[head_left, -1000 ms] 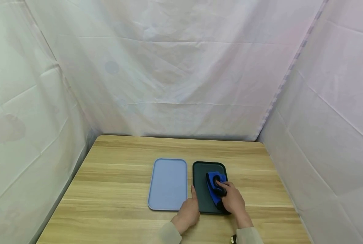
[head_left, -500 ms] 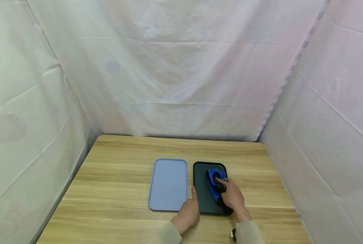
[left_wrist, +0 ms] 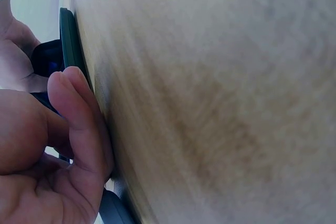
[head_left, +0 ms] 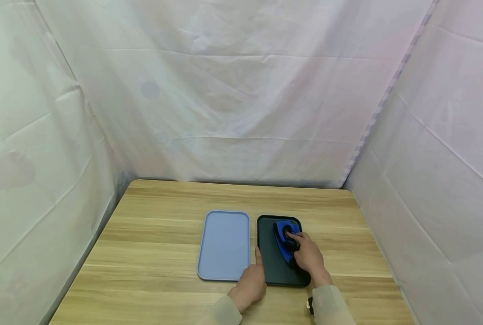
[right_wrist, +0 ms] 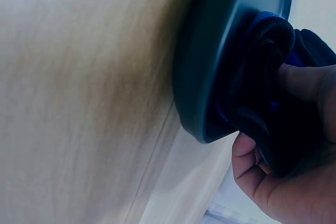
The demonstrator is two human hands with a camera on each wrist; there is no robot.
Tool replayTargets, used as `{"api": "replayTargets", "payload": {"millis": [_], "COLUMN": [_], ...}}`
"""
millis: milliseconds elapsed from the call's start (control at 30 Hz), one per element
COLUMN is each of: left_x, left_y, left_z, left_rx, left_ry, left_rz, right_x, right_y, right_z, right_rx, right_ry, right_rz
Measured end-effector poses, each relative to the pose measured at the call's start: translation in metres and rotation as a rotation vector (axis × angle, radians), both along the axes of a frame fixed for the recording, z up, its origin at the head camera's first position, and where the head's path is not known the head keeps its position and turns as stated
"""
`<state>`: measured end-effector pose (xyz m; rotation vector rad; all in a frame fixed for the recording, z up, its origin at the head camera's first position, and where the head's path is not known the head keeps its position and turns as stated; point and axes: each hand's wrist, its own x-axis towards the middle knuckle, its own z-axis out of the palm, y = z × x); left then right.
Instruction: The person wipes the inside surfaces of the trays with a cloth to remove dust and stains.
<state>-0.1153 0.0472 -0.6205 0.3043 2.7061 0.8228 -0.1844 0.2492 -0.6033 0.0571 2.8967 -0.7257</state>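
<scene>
A blue cloth with black edging (head_left: 284,253) lies bunched on the right side of a dark green tray (head_left: 271,266). My right hand (head_left: 309,258) holds it, with the index finger stretched over its top. In the right wrist view, thumb and fingers grip the cloth's dark folds (right_wrist: 249,85) just above the tray rim (right_wrist: 197,85). My left hand (head_left: 251,285) rests at the tray's near left side, its index finger straight along the rim. Bent fingers of the left hand (left_wrist: 68,150) show close to the tabletop in the left wrist view.
A light blue tray (head_left: 224,246) lies just left of the dark green one, a narrow gap between them. Both sit on a wood-grain table (head_left: 152,253). White sheets (head_left: 241,99) hang behind and along both sides of the table.
My right hand has slid the cloth away from me, toward the dark green tray's far end. The left hand and both trays have hardly moved.
</scene>
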Motion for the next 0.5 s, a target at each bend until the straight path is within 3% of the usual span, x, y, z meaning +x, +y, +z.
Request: {"api": "replayTargets", "payload": {"millis": [500], "left_x": [-0.0004], "left_y": [0.0005], "left_z": [0.0010], "left_rx": [-0.015], "left_ry": [0.000], "left_rz": [-0.001], "right_x": [-0.0102], "right_y": [-0.0009], "right_z": [0.0003], "right_rx": [0.013], "right_ry": [-0.012], "right_rz": [-0.004]}}
